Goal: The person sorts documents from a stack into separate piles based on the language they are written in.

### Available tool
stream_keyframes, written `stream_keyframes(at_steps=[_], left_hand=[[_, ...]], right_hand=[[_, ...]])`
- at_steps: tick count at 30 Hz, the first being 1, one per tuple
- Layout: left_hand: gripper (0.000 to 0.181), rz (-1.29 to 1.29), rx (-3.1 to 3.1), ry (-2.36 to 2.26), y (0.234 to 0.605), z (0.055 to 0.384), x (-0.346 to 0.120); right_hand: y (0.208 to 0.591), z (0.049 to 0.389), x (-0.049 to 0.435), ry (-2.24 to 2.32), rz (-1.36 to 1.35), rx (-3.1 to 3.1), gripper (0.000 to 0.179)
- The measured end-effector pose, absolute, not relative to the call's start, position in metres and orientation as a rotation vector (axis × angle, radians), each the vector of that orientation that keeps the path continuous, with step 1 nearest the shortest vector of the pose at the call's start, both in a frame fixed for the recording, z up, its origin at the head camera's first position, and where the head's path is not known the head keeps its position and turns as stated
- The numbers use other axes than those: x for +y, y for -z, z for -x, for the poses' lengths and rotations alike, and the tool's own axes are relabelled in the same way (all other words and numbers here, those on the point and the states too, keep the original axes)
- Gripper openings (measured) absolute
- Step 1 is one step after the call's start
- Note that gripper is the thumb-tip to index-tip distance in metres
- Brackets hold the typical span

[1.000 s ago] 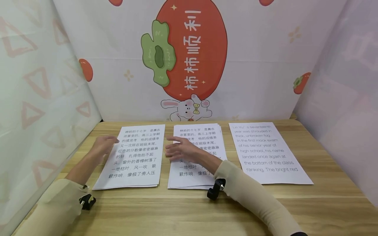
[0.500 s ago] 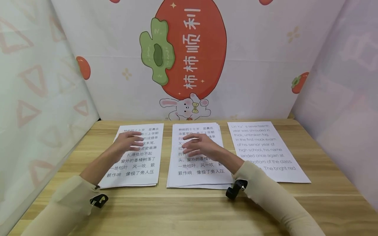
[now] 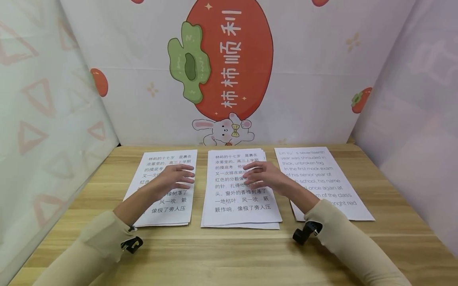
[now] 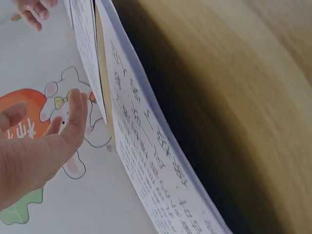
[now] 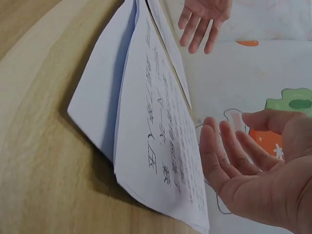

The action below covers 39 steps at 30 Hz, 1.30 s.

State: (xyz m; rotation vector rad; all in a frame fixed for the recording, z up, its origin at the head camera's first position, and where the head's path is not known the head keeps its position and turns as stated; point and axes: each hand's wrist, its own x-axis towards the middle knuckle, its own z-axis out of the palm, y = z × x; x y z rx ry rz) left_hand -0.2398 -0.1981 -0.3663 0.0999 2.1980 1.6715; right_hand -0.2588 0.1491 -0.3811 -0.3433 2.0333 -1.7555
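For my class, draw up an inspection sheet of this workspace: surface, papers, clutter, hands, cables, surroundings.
Surface: wood-grain table.
Papers: left stack and middle stack, printed in Chinese; English-printed paper on the right; middle stack's edges uneven.
Clutter: nothing seen.
Hands: left hand over the left stack, right hand over the middle one, both holding nothing.
Cables: nothing seen.
Surroundings: cloth backdrop with fruit and rabbit prints.

Wood-grain tabletop (image 3: 229,260), white backdrop (image 3: 304,103) behind, large red persimmon print (image 3: 252,59), cartoon rabbit (image 3: 223,131) beneath, triangle-patterned panel (image 3: 68,135) at left

Wood-grain table (image 3: 229,258), white backdrop (image 3: 311,107), red persimmon print (image 3: 247,59).
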Motion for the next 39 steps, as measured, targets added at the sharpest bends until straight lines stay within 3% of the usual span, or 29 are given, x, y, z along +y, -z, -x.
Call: stream_keyframes(at_steps=[19,39], left_hand=[[0.056,-0.035,2.097,-1.65,0.373,0.244,-0.172],[0.055,0.037,2.062,-1.684,0.373,0.244,-0.159]], right_hand=[[0.383,0.26,0.201,1.721,0.018,2.197,0.056],[0.385,0.261,0.212,1.713,-0.073,2.168,0.054]])
